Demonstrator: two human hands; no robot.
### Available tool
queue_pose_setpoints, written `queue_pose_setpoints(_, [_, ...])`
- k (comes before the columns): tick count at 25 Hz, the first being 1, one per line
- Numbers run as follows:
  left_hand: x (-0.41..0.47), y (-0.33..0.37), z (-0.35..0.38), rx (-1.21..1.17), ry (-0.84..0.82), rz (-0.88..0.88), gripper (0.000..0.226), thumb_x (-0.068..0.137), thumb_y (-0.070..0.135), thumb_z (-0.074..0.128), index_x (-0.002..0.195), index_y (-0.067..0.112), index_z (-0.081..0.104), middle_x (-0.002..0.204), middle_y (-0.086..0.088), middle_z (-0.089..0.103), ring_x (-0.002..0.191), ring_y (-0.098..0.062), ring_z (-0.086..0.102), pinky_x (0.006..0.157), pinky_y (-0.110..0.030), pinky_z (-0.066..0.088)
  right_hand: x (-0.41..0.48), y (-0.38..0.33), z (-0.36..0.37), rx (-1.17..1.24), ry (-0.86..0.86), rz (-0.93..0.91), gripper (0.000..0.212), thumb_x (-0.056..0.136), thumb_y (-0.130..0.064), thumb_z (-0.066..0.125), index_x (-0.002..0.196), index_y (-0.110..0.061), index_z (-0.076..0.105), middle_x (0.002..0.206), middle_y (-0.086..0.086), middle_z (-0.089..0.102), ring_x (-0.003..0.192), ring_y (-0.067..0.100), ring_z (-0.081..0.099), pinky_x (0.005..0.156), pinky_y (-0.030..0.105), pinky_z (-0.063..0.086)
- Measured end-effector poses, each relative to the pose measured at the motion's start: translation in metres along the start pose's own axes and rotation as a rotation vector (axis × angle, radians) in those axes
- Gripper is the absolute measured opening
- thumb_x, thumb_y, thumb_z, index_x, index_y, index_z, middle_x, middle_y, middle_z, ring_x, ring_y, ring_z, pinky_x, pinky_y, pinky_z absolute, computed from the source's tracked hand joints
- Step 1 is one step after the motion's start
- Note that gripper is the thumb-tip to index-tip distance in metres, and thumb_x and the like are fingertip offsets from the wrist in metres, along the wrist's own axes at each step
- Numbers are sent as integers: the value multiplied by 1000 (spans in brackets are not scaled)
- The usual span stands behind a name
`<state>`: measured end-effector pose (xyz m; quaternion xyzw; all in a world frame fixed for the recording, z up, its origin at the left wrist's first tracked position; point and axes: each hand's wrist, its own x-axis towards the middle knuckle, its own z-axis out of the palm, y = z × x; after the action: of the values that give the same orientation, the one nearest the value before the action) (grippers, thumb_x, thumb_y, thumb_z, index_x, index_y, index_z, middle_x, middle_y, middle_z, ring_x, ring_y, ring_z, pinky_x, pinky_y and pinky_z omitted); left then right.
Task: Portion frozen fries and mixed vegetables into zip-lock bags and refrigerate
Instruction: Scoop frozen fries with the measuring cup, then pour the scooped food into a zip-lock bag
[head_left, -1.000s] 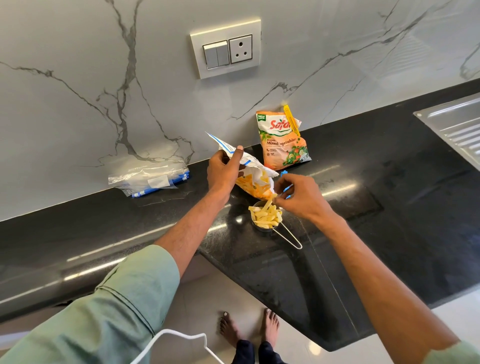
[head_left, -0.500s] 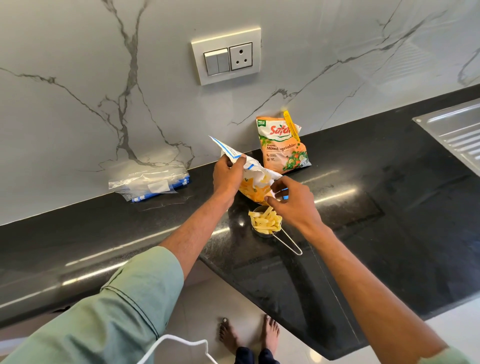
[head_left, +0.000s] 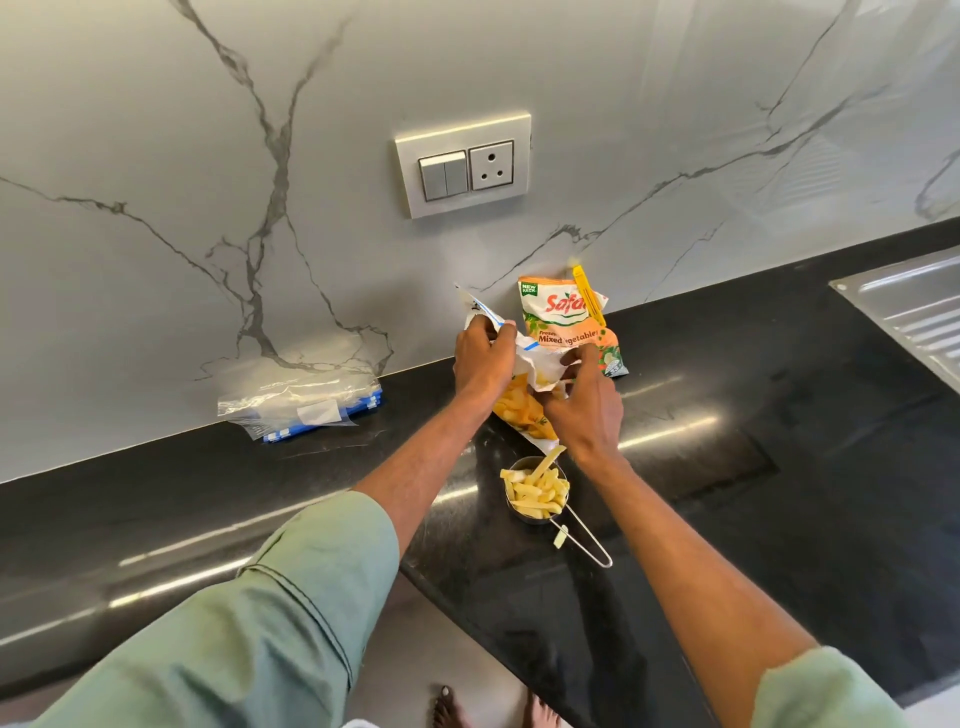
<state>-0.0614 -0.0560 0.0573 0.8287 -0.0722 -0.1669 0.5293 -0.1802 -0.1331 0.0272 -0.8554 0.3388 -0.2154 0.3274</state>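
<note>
An orange and white fries bag (head_left: 521, 410) lies on the black counter (head_left: 779, 467) near the wall. My left hand (head_left: 480, 358) grips its crumpled white top. My right hand (head_left: 587, 402) holds the bag's right side, fingers curled on the plastic. In front of the bag stands a small metal measuring cup (head_left: 535, 493) full of pale fries, its wire handle pointing toward me. One loose fry (head_left: 559, 538) lies on that handle. A mixed vegetables pack (head_left: 566, 322) with a yellow clip leans on the wall behind the hands.
A stack of clear zip-lock bags (head_left: 306, 405) with blue strips lies at the left against the marble wall. A switch and socket plate (head_left: 464, 165) is on the wall above. A steel sink drainboard (head_left: 914, 312) sits at the far right.
Both hands have moved the fries bag away from the cup, back toward the wall. My right hand went from above the cup onto the bag's side.
</note>
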Motion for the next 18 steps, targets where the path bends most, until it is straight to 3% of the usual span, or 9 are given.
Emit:
queue_pose_setpoints(5, [6, 0, 3, -62, -85, 5, 56, 90, 74, 42, 115, 28, 60, 118, 1, 67, 108, -19, 65, 94, -46, 55, 32, 13, 5, 40, -18, 34, 69, 77, -42, 88, 127, -19, 47, 119, 0, 72, 99, 26, 72, 79, 48, 60])
queue_pose_setpoints(9, [4, -18, -3, -41, -115, -25, 46, 95, 70, 41, 116, 33, 57, 123, 2, 64, 114, -18, 61, 100, -45, 53, 50, 22, 5, 111, -27, 142, 71, 75, -48, 90, 125, -19, 48, 121, 1, 70, 102, 24, 71, 79, 36, 54])
queue_pose_setpoints(12, [0, -39, -24, 16, -89, -24, 32, 102, 59, 46, 112, 30, 57, 121, 3, 63, 114, -15, 60, 99, -39, 51, 52, 29, 4, 167, -79, 132, 74, 76, -52, 89, 128, -22, 46, 122, -1, 66, 102, 22, 70, 77, 35, 56])
queue_pose_setpoints(15, [1, -71, -63, 219, 10, -17, 32, 98, 52, 60, 120, 29, 56, 126, 1, 59, 115, -15, 59, 102, -43, 52, 41, 36, 2, 231, -42, 148, 83, 72, -65, 86, 130, -25, 44, 127, -3, 64, 105, 20, 69, 82, 41, 62])
queue_pose_setpoints(18, [4, -101, -111, 662, 147, -10, 51, 89, 45, 74, 131, 26, 52, 132, -5, 52, 123, -25, 54, 107, -49, 46, 18, 35, 6, 207, 140, 137, 81, 75, -70, 82, 130, -23, 45, 126, -2, 59, 103, 19, 66, 80, 44, 61])
